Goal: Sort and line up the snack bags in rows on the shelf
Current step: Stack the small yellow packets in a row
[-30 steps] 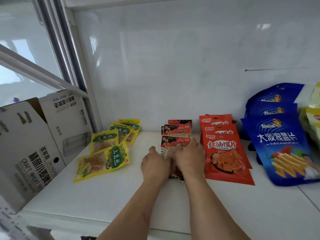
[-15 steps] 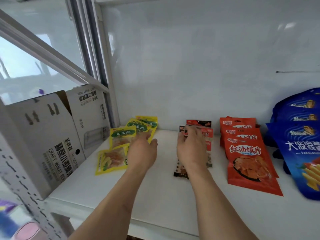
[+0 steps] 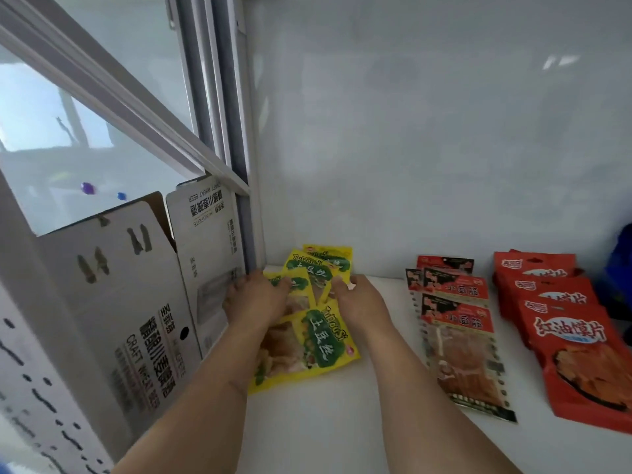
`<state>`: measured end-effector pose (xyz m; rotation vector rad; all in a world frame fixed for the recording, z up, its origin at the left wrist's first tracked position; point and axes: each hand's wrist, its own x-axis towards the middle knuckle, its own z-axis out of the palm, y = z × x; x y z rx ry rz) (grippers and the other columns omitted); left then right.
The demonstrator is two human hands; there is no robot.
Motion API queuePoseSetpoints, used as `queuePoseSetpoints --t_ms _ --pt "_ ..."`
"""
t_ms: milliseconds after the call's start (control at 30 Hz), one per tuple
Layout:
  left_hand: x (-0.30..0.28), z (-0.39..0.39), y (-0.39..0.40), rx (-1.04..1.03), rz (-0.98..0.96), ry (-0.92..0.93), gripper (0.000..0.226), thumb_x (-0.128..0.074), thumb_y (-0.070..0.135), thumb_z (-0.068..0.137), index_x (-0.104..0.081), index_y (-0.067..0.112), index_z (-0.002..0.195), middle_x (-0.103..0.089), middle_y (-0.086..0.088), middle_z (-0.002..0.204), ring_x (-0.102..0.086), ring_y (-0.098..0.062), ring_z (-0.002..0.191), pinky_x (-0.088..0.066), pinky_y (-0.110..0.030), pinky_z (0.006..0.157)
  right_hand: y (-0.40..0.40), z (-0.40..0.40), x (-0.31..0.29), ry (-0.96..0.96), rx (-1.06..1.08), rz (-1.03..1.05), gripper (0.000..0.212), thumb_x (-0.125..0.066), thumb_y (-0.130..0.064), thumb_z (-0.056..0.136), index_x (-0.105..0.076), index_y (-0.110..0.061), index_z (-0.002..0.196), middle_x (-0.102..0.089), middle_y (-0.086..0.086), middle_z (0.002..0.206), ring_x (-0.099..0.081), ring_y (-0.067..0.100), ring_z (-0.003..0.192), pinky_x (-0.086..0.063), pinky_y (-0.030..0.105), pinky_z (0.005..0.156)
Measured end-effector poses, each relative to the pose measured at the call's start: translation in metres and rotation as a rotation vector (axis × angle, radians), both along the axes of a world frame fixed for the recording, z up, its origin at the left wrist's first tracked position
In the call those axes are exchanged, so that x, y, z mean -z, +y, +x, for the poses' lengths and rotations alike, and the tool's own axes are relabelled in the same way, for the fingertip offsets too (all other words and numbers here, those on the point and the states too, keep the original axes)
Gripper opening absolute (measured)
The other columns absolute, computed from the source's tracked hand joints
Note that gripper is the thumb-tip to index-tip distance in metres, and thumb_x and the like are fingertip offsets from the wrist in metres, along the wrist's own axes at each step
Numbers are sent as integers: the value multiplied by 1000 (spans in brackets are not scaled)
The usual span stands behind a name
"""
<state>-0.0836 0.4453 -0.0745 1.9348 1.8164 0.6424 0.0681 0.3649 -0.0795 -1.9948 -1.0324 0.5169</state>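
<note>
Several yellow-green snack bags (image 3: 318, 343) lie in a loose overlapping row at the shelf's back left; the front one is turned sideways. My left hand (image 3: 254, 299) rests with spread fingers on a yellow bag behind it. My right hand (image 3: 359, 302) pinches the right edge of a neighbouring yellow bag (image 3: 309, 268). To the right, red-and-black snack bags (image 3: 458, 323) lie in a straight overlapping row. Further right is a row of red-orange bags (image 3: 574, 336).
An open white cardboard box (image 3: 113, 302) stands against the shelf's left end, close to my left hand. A blue bag (image 3: 622, 268) shows at the right edge. The white shelf (image 3: 342, 422) has bare surface in front, and a white wall (image 3: 410, 165) closes the back.
Both hands left the red-and-black bags and moved left to the yellow bags. My view has swung left with them, so the blue bags are almost out of frame.
</note>
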Motion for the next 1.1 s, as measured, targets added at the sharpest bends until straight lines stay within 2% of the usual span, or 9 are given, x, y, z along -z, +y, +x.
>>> queuePoseSetpoints --t_ms 233,367,567,667,733,800,867,1000,1100 --pt "11 6 24 141 -136 0 91 -53 71 80 -33 19 152 -47 -13 150 -46 -36 135 -42 -50 109 37 -1 -2 -135 67 -199 76 -35 -62 98 -23 -11 154 -51 15 145 -45 36 135 -30 46 109" --pt "9 2 21 196 -140 1 86 -72 54 82 -35 18 150 -45 -14 150 -47 -34 134 -44 -45 108 53 -1 -2 146 93 32 87 -51 -52 98 -8 -6 158 -46 18 151 -46 36 136 -38 46 111" --pt "2 -5 20 297 -338 -226 108 -87 43 73 -26 14 157 -44 -11 154 -51 -28 132 -47 -33 103 61 9 -3 324 141 91 65 -70 -36 91 -44 5 136 -58 20 134 -59 37 120 -50 41 98" --pt "-4 -1 16 225 -276 -252 87 -71 50 89 -33 9 155 -42 -12 157 -46 -28 138 -42 -33 104 58 11 1 471 129 115 54 -78 -28 83 -55 4 120 -66 23 118 -69 38 99 -58 56 86" --pt "-5 2 15 214 -276 -255 75 -66 54 90 -47 7 146 -52 -13 148 -54 -30 130 -46 -35 104 54 10 2 580 130 165 63 -78 -18 84 -48 4 135 -63 21 121 -69 38 100 -58 57 83" --pt "-1 4 15 251 -318 -325 76 -72 65 74 -64 8 124 -69 -13 124 -67 -29 110 -54 -44 98 49 11 3 706 97 220 65 -75 -11 86 -46 3 141 -64 23 124 -70 37 99 -60 55 80" --pt "11 3 26 260 -374 -459 82 -78 69 52 -69 9 108 -76 -12 104 -74 -32 95 -59 -54 89 46 13 4 832 56 271 39 -70 -6 89 -61 4 126 -72 23 111 -73 34 88 -62 50 70" --pt "-2 3 11 323 -444 -568 29 -83 29 82 -70 7 98 -78 -16 96 -75 -37 93 -58 -58 87 37 16 -2 985 5 331 17 -64 -3 93 -66 0 110 -76 21 94 -75 32 74 -61 46 57" --pt "-1 4 10 302 -437 -651 11 -73 16 91 -67 9 86 -75 -21 96 -73 -39 91 -57 -56 85 33 15 -1 1043 -45 341 25 -62 -15 97 -64 -4 119 -76 20 103 -75 36 89 -61 50 72"
